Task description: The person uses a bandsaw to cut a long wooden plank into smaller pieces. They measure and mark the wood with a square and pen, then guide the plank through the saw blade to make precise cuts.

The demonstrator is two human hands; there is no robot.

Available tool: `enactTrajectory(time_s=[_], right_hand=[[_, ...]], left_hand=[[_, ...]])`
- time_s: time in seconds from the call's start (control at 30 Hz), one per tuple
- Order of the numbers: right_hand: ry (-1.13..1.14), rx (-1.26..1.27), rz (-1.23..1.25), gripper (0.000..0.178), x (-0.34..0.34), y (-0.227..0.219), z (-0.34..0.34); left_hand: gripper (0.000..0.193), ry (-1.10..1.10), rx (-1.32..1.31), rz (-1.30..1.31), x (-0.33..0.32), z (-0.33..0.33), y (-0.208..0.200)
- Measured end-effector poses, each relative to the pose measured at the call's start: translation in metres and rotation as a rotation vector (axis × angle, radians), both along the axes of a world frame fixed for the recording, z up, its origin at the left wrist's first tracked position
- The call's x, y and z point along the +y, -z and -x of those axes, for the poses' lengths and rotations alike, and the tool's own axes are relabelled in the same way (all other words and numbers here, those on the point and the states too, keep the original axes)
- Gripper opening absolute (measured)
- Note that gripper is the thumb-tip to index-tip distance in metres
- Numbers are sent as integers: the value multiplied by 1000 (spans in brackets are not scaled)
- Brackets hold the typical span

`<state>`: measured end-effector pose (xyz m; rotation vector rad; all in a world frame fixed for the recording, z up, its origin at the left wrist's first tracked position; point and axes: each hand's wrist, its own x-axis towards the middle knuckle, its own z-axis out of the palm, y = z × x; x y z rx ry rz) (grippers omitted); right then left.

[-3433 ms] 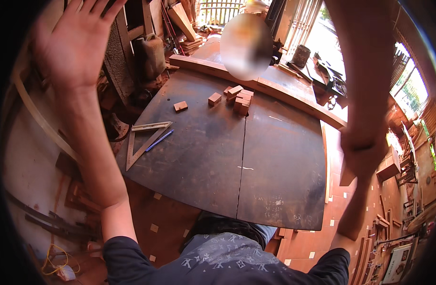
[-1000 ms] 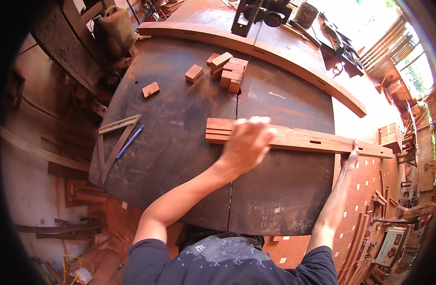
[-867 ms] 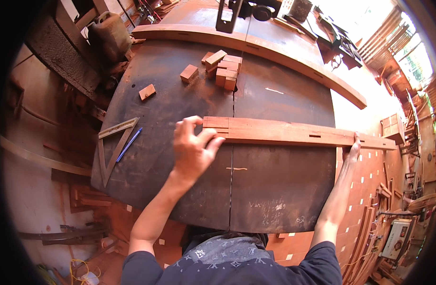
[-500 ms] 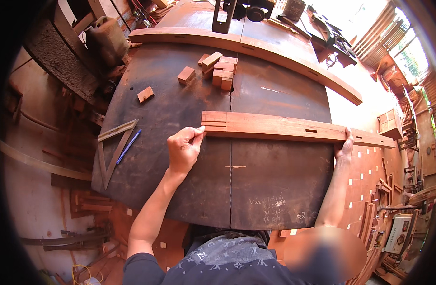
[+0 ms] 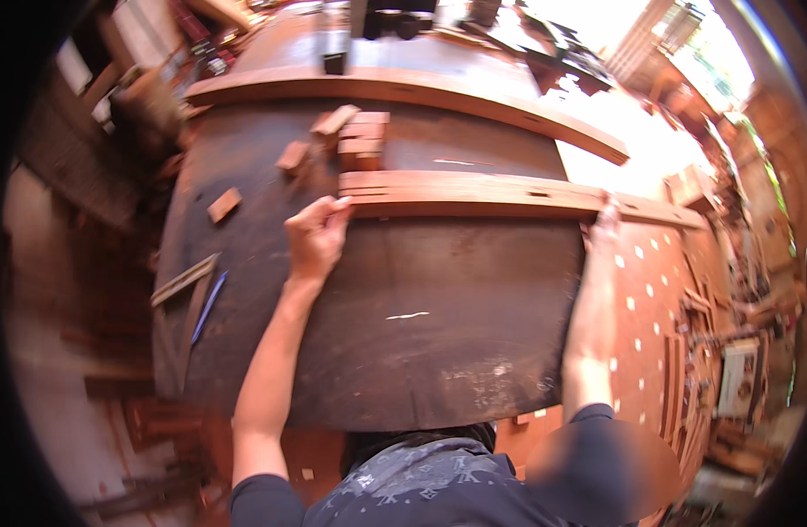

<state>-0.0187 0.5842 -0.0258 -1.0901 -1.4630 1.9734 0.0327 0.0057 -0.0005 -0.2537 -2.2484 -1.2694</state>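
A long reddish-brown wooden beam (image 5: 484, 193) with mortise slots in it lies across the dark table (image 5: 456, 290), and its right end reaches past the table's edge. My left hand (image 5: 317, 235) is closed, pinching the near corner of the beam's left end. Farther along, my right hand (image 5: 604, 221) grips the beam close to the table's right edge, its fingers smeared by motion. Just beyond the beam's left end is a small stack of wooden blocks (image 5: 364, 140), with a loose block (image 5: 293, 157) beside it.
A second slotted beam (image 5: 386, 86) lies across the far side of the table. On the left are a single block (image 5: 224, 205), a wooden triangle square (image 5: 184, 281) and a blue pen (image 5: 210, 307). A dark machine part (image 5: 390, 19) stands at the back.
The whole view has shifted and blurred. The beam has moved away from me, closer to the block stack, with both hands still on it.
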Motion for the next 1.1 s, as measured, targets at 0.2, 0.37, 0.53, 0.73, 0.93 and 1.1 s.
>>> enactTrajectory(time_s=[0.2, 0.37, 0.53, 0.73, 0.93, 1.1], right_hand=[[33, 234, -98, 56, 15, -6, 1], [30, 332, 39, 56, -8, -9, -16], [-136, 414, 103, 51, 21, 3, -13], [-121, 390, 45, 35, 9, 1, -11], [-192, 442, 53, 34, 28, 11, -9], [-208, 435, 41, 38, 29, 13, -8]], left_hand=[[7, 51, -7, -127, 11, 4, -2], [4, 65, -98, -137, 2, 1, -1], [2, 69, -122, -193, 4, 4, -3], [2, 41, -181, -194, 3, 7, -5], [3, 39, -193, -226, 2, 15, -6], [3, 44, -195, -261, 1, 14, -4]])
